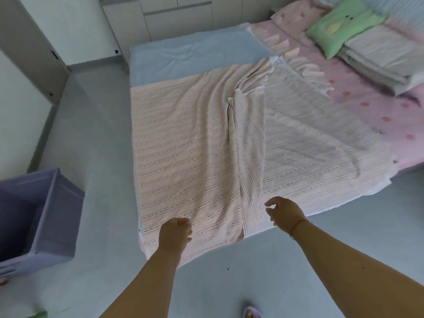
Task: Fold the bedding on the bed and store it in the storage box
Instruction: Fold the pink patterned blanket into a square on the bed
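At the far left, a lavender storage box [57, 212] stood open on the pale floor [98, 157], well apart from the bed [403, 136], with nothing visible inside it. Behind it, along the left wall, ran white cabinet doors [29, 49].

Moving right, a pink-and-white woven blanket [195, 145] lay spread across the foot end of the bed, its near edge hanging over the side toward the person. A long raised fold ran down its middle from a bunched gather near the centre, so it was still unfolded and not in the box. Beyond the blanket, at the far left corner of the bed, a light blue sheet [190, 56] lay flat.

The left hand [175, 234] was at the blanket's near edge, fingers curled in toward the palm; whether it pinched the cloth or merely rested against it could not be told. To its right, the right hand [285, 214] hovered just above the hanging edge beside the central fold, fingers loosely bent and spread, holding nothing. A thin cord bracelet [297, 227] circled that wrist.

Farther right, the pink spotted bedsheet [367, 97] covered the rest of the mattress. At the upper right sat a green pillow [339, 26] against a pink pillow [296, 12], and beside them a stack of folded pale bedding [380, 51].

A purple slipper [252, 313] showed at the bottom edge.
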Demonstrator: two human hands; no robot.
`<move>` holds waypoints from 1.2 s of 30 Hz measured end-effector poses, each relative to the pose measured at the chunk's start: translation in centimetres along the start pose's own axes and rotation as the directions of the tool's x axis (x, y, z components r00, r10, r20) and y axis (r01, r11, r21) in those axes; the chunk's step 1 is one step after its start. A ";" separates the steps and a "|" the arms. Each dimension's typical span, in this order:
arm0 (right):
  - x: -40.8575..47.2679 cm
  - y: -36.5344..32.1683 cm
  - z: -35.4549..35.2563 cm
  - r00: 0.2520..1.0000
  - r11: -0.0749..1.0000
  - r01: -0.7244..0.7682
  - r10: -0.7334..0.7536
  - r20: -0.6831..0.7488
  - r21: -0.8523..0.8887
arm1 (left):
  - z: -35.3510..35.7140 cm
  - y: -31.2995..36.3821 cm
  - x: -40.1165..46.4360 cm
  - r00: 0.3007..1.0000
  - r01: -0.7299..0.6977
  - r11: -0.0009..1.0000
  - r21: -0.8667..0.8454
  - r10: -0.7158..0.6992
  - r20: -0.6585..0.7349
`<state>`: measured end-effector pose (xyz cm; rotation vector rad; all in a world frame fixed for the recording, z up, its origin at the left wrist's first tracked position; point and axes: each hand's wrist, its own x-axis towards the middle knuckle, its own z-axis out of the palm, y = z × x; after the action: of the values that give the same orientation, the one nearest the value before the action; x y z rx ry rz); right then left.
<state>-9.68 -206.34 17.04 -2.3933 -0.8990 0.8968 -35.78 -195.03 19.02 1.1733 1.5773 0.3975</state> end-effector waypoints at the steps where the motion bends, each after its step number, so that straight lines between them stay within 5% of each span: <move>1: 0.6 0.1 -1.2 1.000 1.000 -0.005 0.005 -0.013 0.020 | 1.2 1.6 -0.2 0.999 -0.026 1.000 -0.008 0.026 0.036; 17: 8.9 3.3 -14.9 0.982 0.978 -0.079 0.110 -0.155 0.193 | 16.7 16.9 3.0 0.953 -0.112 0.992 -0.054 0.122 0.276; 27: 18.9 3.0 -17.2 0.984 0.979 -0.113 0.134 -0.118 0.171 | 22.8 19.9 12.2 0.938 -0.003 1.000 -0.013 0.008 0.347; 36: 31.7 3.7 -18.5 0.986 0.982 -0.165 0.167 -0.006 0.093 | 29.8 22.2 22.9 0.936 0.046 0.976 0.212 -0.116 0.331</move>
<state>23.15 -189.77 14.59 -2.4181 -0.6452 0.9602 2.42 -175.00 12.23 1.2491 1.3749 -0.0262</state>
